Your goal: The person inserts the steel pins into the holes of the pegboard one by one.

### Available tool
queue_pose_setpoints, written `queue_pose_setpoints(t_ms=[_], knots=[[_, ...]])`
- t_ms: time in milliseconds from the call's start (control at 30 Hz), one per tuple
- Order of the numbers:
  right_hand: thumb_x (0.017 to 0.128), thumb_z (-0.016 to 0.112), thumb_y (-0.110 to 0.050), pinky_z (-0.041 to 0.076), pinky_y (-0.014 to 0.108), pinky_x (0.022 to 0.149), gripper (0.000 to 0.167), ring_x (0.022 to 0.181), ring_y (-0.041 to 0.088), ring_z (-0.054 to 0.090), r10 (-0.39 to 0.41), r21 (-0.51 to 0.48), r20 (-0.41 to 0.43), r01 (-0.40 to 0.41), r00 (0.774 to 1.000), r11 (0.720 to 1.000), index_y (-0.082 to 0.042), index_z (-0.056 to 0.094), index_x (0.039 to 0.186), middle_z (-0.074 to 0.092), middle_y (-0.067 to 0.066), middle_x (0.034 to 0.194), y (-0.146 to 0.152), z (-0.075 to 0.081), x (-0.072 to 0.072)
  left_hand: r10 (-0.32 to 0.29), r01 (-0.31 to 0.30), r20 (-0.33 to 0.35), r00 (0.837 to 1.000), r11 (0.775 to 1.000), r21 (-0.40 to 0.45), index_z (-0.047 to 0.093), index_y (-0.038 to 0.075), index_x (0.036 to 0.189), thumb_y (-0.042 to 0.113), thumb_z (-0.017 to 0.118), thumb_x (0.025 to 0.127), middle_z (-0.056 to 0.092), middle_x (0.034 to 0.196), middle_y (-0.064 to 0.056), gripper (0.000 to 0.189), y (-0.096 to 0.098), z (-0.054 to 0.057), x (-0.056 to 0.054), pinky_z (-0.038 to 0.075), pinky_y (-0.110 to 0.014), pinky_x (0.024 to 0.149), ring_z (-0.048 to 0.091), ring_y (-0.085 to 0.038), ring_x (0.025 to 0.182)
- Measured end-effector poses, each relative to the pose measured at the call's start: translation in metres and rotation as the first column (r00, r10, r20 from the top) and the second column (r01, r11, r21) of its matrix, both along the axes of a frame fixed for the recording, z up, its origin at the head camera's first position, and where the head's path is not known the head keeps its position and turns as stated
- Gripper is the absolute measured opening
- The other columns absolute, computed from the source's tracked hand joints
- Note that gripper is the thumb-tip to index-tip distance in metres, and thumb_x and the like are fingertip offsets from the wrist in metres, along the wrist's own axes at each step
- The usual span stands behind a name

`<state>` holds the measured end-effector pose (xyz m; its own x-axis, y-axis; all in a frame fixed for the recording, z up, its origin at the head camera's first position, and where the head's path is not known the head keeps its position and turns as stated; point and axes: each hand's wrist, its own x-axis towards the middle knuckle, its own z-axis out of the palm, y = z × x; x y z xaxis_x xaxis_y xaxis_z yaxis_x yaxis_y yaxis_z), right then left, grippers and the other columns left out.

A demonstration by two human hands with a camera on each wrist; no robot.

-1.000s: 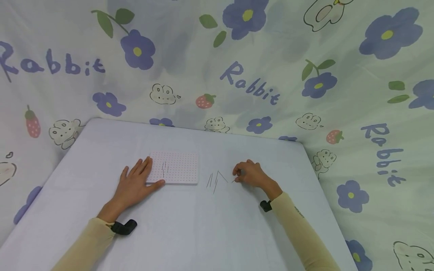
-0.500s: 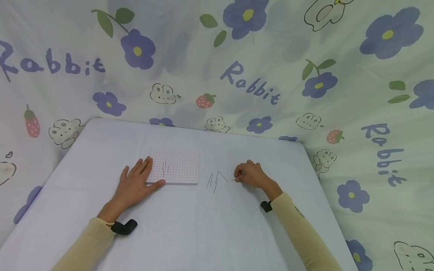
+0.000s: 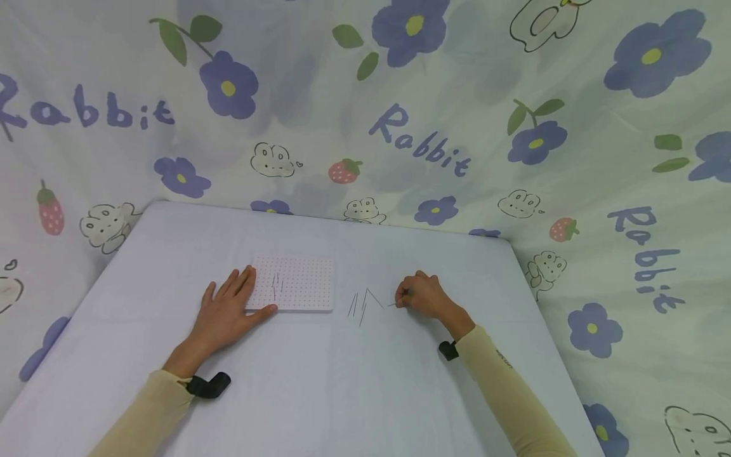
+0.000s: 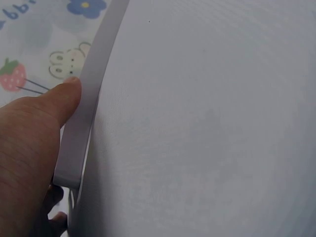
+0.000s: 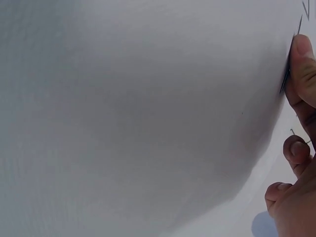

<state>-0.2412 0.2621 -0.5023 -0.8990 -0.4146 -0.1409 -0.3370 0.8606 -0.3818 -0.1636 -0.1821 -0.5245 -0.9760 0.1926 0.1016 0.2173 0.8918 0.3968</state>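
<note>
A white board with a grid of small holes [image 3: 308,285] lies on the table, with several thin dark pins [image 3: 275,285] standing in its left part. My left hand [image 3: 225,314] rests flat at the board's left side, fingers spread and thumb along the front edge. In the left wrist view the thumb [image 4: 69,96] touches the board's side [image 4: 91,84]. To the right, my right hand [image 3: 422,295] pinches a thin pin [image 5: 291,61] between thumb and forefinger, low over the table. The other fingers curl inward; a small headed pin [image 5: 292,132] shows beside one fingertip.
Several loose thin pins [image 3: 358,306] lie on the white table [image 3: 320,381] between the board and my right hand. A cloth [image 3: 320,127] printed with flowers and rabbits hangs behind the table. Each wrist carries a black camera mount [image 3: 209,385].
My right hand's fingers have closed in slightly on the pin, whose tip has turned to point more to the left. The left hand and the board stay put.
</note>
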Motion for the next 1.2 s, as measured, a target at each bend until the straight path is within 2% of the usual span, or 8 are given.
queue_pose_setpoints(t_ms=[167,500,933,1200], knots=[[0.083,0.082,-0.031,0.034,0.05,0.09,0.014,0.083,0.011,0.046,0.007,0.009,-0.029,-0.007,1.0,1.0,-0.031,0.07,0.074,0.064,-0.022,0.076,-0.0005,-0.0005,0.0004,-0.001,0.001,0.004,1.0,1.0,0.005,0.022,-0.005,0.157,0.066,0.06,0.091,0.023,0.163,-0.024,0.104,0.0018,0.002,0.0008,0.005,-0.073,0.113,0.019,-0.048,0.149],[0.083,0.082,-0.031,0.033,0.041,0.081,0.015,0.081,0.009,0.046,0.043,0.026,-0.023,-0.043,0.999,0.999,-0.032,0.07,0.073,0.063,-0.021,0.08,0.0001,-0.0003,-0.0015,-0.004,0.004,0.005,1.0,1.0,0.012,0.022,-0.005,0.157,0.066,0.06,0.091,0.023,0.163,-0.024,0.104,0.0024,0.001,0.0024,0.005,-0.073,0.113,0.019,-0.048,0.149],[0.086,0.079,-0.034,0.032,0.043,0.084,0.016,0.083,0.011,0.048,0.064,0.036,0.013,-0.065,0.998,0.997,-0.033,0.069,0.073,0.065,-0.022,0.082,0.0005,0.0028,-0.0039,-0.007,0.007,-0.012,1.0,1.0,0.015,0.023,-0.005,0.157,0.065,0.061,0.09,0.024,0.163,-0.025,0.104,0.0019,0.0002,0.0014,0.005,-0.074,0.112,0.02,-0.049,0.149],[0.087,0.079,-0.033,0.032,0.042,0.085,0.016,0.084,0.01,0.048,0.086,0.041,0.004,-0.086,0.996,0.995,-0.033,0.069,0.073,0.064,-0.023,0.081,-0.008,0.0032,-0.006,-0.001,0.002,-0.012,1.0,1.0,0.017,0.023,-0.005,0.157,0.066,0.06,0.09,0.025,0.162,-0.025,0.104,0.002,0.0,0.0017,0.005,-0.074,0.112,0.019,-0.048,0.149]])
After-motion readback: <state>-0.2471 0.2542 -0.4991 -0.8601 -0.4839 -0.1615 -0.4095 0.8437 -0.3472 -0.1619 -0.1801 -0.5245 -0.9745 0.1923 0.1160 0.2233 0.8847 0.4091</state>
